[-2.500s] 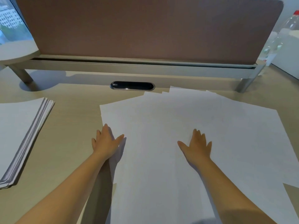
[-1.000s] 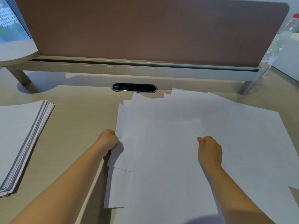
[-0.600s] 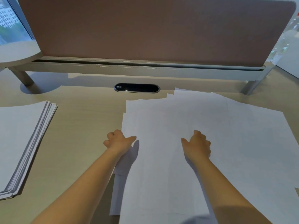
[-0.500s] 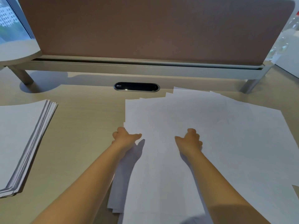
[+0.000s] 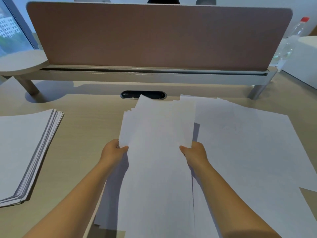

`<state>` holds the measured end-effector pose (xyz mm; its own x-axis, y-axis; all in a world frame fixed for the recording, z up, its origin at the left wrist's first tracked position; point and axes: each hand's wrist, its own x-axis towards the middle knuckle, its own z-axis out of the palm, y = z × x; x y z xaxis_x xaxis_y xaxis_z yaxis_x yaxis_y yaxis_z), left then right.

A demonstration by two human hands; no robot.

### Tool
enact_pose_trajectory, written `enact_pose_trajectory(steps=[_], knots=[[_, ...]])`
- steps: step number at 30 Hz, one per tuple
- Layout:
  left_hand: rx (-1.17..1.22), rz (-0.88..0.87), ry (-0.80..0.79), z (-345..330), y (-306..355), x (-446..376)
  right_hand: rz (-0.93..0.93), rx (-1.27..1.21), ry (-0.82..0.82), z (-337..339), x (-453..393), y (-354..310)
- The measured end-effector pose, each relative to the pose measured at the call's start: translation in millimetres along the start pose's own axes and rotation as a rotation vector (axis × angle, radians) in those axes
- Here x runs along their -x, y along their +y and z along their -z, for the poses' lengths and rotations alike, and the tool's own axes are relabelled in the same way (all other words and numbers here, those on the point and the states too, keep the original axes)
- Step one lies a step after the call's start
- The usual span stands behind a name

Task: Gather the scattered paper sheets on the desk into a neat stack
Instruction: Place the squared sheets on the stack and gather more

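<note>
Paper sheets sit in three groups: the bundle [image 5: 157, 143] you are holding up at the middle, the loose spread [image 5: 248, 152] still lying flat to its right, and one finished stack [image 5: 22, 152] at the left edge of the desk [image 5: 82, 134]. How many sheets are in each group cannot be counted; several staggered corners show at the bundle's upper left, and the stack shows many layered edges along its right side.

You have two hands in view. Your left hand [image 5: 112, 152] grips the bundle's left edge, thumb on top and fingers curled under. Your right hand [image 5: 194, 152] grips the right edge the same way, thumb pressed on the upper face. The bundle lies between your hands and runs away from you, its far corner reaching over the dark oval cable port [image 5: 130, 95]. Its near end hangs past the desk's front edge, between your forearms. The bundle's right side overlaps the loose spread and throws a shadow on it.

The desk is pale wood grain. A brown fabric divider [image 5: 154, 35] stands on a grey rail along the back. One clear plastic bottle [image 5: 289, 42] with a red cap stands at the far right, and a window [image 5: 8, 31] shows at the far left.
</note>
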<state>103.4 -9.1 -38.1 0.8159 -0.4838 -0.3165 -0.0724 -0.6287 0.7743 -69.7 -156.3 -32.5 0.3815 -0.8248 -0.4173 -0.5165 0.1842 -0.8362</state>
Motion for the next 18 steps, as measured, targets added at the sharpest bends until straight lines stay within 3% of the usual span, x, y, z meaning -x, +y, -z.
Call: enact_pose_trajectory(steps=[6, 9, 11, 14, 18], knots=[[-0.144, -0.169, -0.048, -49.0, 32.6, 17.3, 0.034, 0.087, 0.162, 59.4, 8.7, 21.2], [-0.438, -0.153, 0.009, -73.2, 39.6, 26.3, -0.059, 0.429, 0.282, 90.0, 12.8, 44.4], [-0.606, -0.053, 0.002, -83.8, 34.2, 31.9, -0.182, 0.702, 0.334, 106.0, 18.5, 61.8], [-0.692, 0.013, -0.041, -91.9, 23.9, 37.2, -0.289, 0.801, 0.249, 116.1, 23.2, 88.3], [-0.687, -0.034, -0.080, -96.0, 24.7, 37.2, -0.178, 0.853, 0.124, 111.9, 22.3, 97.8]])
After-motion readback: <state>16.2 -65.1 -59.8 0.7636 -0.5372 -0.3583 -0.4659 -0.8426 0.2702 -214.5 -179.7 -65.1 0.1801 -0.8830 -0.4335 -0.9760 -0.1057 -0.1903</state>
